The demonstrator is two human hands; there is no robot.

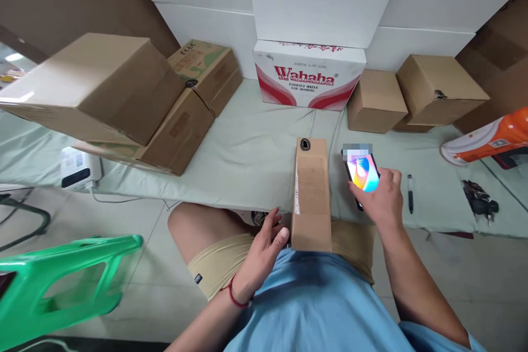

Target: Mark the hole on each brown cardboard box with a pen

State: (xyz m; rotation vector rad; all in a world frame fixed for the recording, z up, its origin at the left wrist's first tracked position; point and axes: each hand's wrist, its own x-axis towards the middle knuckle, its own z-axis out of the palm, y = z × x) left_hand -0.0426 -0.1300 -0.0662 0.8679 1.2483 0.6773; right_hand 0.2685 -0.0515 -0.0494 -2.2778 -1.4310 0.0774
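Note:
A long, narrow cardboard box [312,192] lies in front of me, its near end reaching over the table edge toward my lap. Just left of that end is my left hand [264,250], fingers apart and holding nothing; whether it touches the box I cannot tell. My right hand [383,198] grips a smartphone [363,173] to the right of the box, thumb along one side and fingers on the other. The phone's screen is lit with bright colours, and part of its lower end is hidden by the hand.
A black pen [410,193] and a bunch of keys [480,201] lie to the right. Behind stand a white Wahaba carton [309,77], small brown boxes [376,102] and an orange bottle [490,135]. Stacked cartons [124,88] and a white device [80,168] are left. A green stool [74,253] stands below.

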